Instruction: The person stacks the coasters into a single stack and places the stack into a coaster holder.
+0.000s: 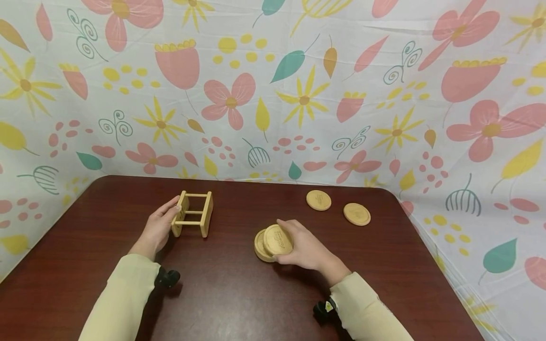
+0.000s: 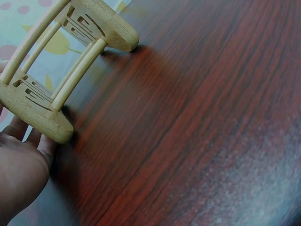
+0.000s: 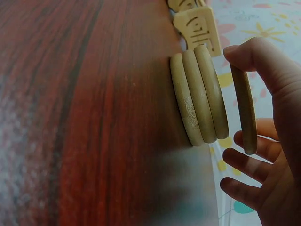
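My left hand [image 1: 154, 231] holds a small wooden coaster rack [image 1: 206, 217] by its left side panel, at the left of the table. In the left wrist view the rack [image 2: 30, 117] shows cut-out slots in its side panels and round rods between them. My right hand [image 1: 308, 247] pinches a round wooden coaster [image 1: 279, 240] by its edge, thumb on one side and fingers on the other. In the right wrist view this coaster [image 3: 243, 110] is held just over a stack of three coasters [image 3: 198, 96], with a gap between them.
Two more round coasters [image 1: 318, 200] lie flat and apart at the back right of the dark wooden table [image 1: 230, 293]. Behind the table's far edge hangs a white cloth [image 1: 273, 156] printed with flowers and leaves.
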`<state>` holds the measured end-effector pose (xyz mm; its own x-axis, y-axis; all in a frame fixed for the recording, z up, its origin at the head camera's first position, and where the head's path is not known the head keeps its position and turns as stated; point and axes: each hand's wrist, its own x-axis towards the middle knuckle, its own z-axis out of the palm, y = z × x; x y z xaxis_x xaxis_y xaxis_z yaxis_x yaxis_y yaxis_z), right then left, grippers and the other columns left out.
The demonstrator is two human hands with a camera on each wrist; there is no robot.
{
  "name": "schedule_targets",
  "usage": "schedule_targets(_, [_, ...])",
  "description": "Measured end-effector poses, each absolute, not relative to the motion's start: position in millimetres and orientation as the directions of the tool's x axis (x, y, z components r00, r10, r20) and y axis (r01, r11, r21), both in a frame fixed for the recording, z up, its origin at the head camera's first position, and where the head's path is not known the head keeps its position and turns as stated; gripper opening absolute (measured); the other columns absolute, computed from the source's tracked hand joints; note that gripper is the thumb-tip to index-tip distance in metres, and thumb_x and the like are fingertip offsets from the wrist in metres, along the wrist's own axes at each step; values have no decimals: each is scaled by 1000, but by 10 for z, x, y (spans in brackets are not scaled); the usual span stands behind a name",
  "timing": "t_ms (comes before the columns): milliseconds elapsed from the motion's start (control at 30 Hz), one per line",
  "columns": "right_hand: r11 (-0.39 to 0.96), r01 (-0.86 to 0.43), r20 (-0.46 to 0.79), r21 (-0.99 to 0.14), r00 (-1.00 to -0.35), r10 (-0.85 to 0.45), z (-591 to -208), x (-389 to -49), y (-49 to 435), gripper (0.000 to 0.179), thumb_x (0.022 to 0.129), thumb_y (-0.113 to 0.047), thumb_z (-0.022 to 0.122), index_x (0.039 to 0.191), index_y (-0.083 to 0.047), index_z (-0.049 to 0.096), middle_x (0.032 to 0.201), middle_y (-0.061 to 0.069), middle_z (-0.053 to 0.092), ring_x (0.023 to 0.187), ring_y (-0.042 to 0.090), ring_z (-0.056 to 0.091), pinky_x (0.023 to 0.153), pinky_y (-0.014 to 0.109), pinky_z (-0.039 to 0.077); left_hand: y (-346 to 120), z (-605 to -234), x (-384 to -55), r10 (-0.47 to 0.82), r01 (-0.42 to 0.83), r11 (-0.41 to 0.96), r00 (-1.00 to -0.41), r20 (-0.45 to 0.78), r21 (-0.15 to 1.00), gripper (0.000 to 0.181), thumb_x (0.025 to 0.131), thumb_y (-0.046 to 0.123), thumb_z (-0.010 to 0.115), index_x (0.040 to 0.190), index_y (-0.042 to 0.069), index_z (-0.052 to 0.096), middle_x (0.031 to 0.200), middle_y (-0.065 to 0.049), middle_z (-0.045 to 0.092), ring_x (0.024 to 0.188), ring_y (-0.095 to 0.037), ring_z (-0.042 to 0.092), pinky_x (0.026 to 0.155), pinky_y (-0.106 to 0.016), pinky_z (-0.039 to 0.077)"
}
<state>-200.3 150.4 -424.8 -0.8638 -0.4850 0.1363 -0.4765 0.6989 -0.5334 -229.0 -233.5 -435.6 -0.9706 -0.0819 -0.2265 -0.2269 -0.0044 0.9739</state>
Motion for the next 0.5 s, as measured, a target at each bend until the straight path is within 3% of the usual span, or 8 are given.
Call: schedule_targets(500, [705,-505,123,-498,-846,-519,-4259,-2035,1411,93,67,-44,79,143,-5,41,135,8,50,121,20,49,99,38,44,-2331,-4361,-2306,-85,-223,-18,-971,-223,975,58,98,38,49,150,26,28,158,-5,21,142,-21,26,116,-35,25])
